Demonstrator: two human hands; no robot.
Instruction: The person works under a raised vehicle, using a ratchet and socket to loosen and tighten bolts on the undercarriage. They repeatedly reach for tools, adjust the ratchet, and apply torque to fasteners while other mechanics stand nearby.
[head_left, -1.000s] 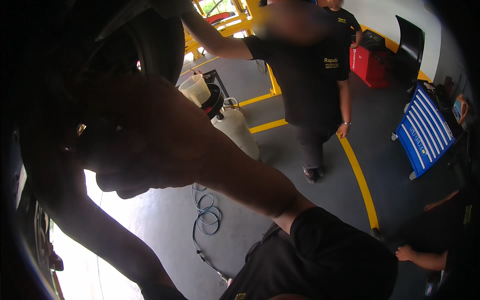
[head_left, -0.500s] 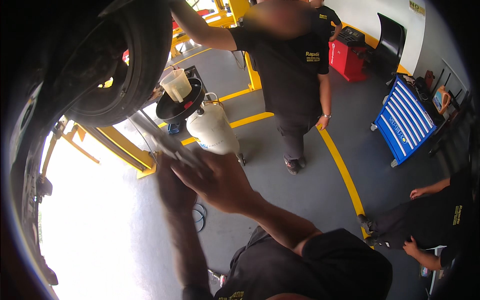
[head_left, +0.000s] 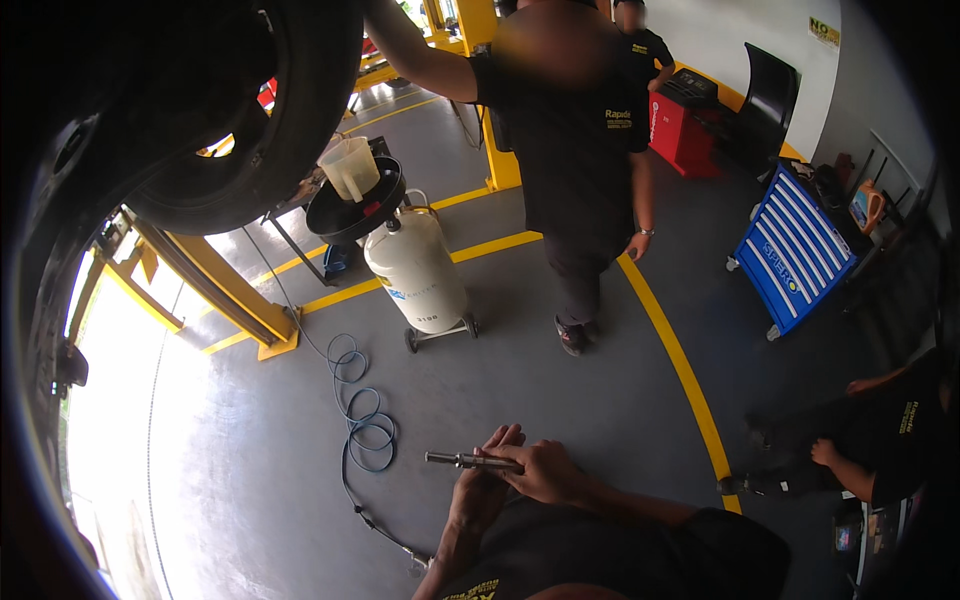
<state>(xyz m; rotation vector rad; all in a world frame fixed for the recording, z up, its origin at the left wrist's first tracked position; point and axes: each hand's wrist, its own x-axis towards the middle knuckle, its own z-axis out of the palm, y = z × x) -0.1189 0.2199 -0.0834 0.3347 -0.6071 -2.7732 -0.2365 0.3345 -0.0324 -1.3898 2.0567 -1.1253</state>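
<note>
A slim silver metal tool, like a socket extension bar point(head_left: 460, 459), lies nearly level in front of my body. My right hand point(head_left: 548, 472) is closed around its right end. Under the bar, my left hand point(head_left: 478, 497) has its palm against it, fingers stretched out toward the right hand. The bar's free end points left, past both hands. The end inside my right hand is hidden. Up to the left hangs a raised vehicle's wheel point(head_left: 320, 110), apart from my hands.
A co-worker point(head_left: 570, 150) stands ahead, one arm raised by the wheel. Near them is a white wheeled oil drainer point(head_left: 420, 270). A blue hose point(head_left: 360, 405) coils on the floor at left. A blue tool cabinet point(head_left: 795, 255) stands right; another person point(head_left: 850, 440) is lower right.
My hands and the silver tool have come down and right, away from the wheel, toward my body. The drainer and hose now show more fully. The view has shifted slightly.
</note>
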